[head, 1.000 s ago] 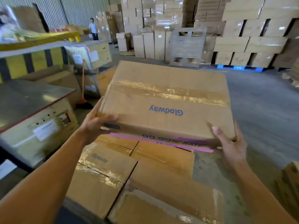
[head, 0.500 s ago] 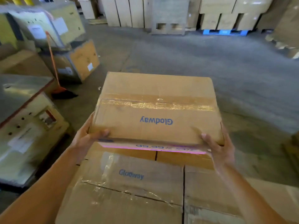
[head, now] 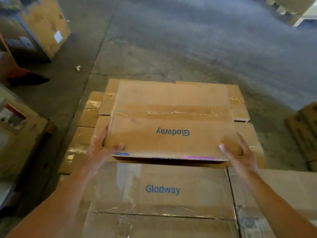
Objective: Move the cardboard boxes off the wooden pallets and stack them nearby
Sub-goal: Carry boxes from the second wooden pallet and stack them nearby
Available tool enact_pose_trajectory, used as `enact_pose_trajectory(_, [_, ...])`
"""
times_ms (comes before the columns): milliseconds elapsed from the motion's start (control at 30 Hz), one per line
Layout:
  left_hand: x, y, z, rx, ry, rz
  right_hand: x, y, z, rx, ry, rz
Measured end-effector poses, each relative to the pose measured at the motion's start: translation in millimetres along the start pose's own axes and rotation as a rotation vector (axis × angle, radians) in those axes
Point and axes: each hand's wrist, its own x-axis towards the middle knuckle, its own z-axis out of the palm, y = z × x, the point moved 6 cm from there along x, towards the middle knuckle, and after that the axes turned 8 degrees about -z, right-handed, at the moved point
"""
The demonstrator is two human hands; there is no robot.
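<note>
Concrete floor [head: 171, 40] stretched beyond the stacked boxes [head: 161, 191], several apparently already placed. Left hand [head: 101, 150] and right hand [head: 240, 155], fingers curled round its near corners, gripped the carried box [head: 171, 117] over the stack's far side, its near edge raised and seemingly not yet set down. No pallet showed.

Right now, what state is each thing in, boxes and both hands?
Held box: taped shut, near edge raised above the lower boxes.
Left hand: grips the held box's near left corner, thumb on top.
Right hand: grips its near right corner, thumb on top.
Near box: taped shut, lying flat.
</note>
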Motion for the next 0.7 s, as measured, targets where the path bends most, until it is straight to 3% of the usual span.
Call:
enact_pose_trajectory(267, [17.0,-25.4,3.9,0.122,-0.052,-0.117,7.1,37.1,9.5,-0.337,-0.088,0.071])
enact_pose_trajectory(700, [17.5,-40.7,-11.0,0.252,0.053,-0.159,9.2,48.6,29.6,-0.586,-0.206,0.092])
